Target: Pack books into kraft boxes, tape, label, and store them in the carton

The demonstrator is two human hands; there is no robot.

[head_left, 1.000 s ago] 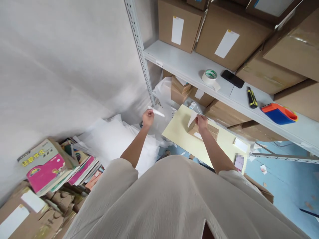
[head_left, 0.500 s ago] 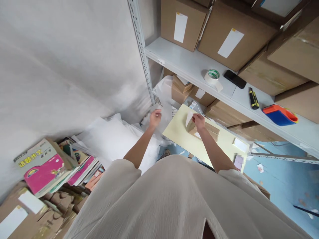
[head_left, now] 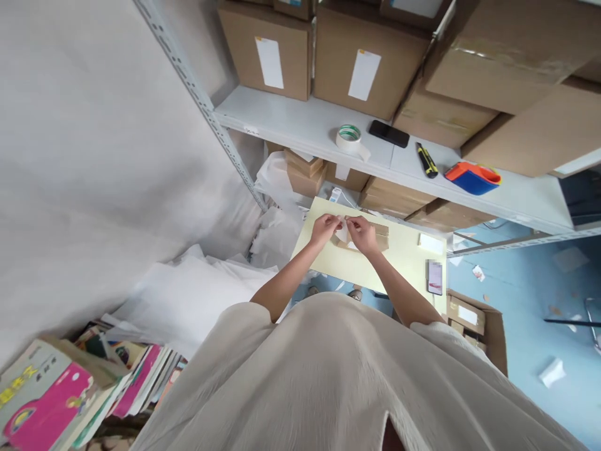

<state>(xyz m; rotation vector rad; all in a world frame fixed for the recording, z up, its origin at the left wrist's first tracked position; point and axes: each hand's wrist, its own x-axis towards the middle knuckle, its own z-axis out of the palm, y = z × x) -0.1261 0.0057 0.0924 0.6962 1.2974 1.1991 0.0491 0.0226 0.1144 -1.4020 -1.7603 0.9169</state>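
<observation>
My left hand (head_left: 325, 229) and my right hand (head_left: 362, 234) are close together above a pale yellow table (head_left: 404, 257). Between their fingertips is a small white slip of paper (head_left: 344, 233), pinched by my right hand. My left fingers are also closed at its upper edge, though whether they grip it or something tiny is too small to tell. Beneath the hands lies a brown cardboard box (head_left: 381, 240), partly covered by my right hand.
A phone (head_left: 434, 277) and a small white stack (head_left: 431, 243) lie on the table's right. The shelf above bears a tape roll (head_left: 349, 137), black phone (head_left: 389, 133), utility knife (head_left: 426, 160) and cardboard boxes (head_left: 369, 69). White sheeting (head_left: 188, 294) and books (head_left: 51, 388) lie left.
My left hand has come right, away from the white sheeting, to meet my right hand at the slip. The view has turned, so the shelf appears further left.
</observation>
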